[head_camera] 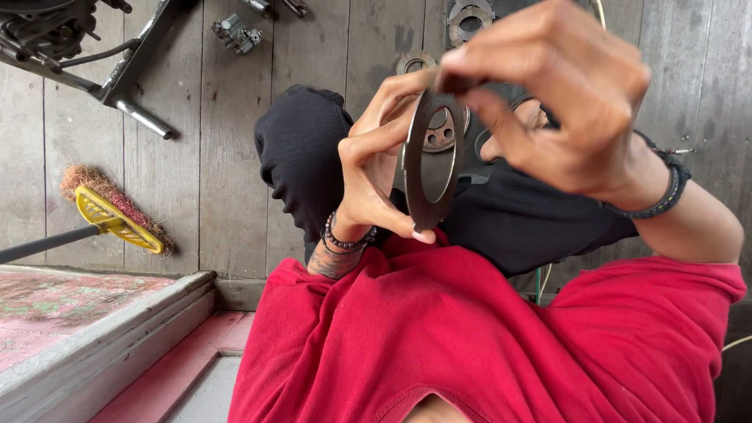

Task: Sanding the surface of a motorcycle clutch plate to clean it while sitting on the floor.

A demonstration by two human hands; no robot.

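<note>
Both my hands grasp a flat metal ring plate (432,160) held edge-on and upright: left hand (376,168) fingers pinch its lower edge, right hand (568,102) fingers its top.

One head-worn camera looks steeply down (very near) past the chest toward the plank floor (196,180).

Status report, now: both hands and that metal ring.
Left hand and right hand both pinching the flat metal ring, held on edge at chest height. Nothing between hands and ring. Broom lies on the plank floor, well clear.
</note>
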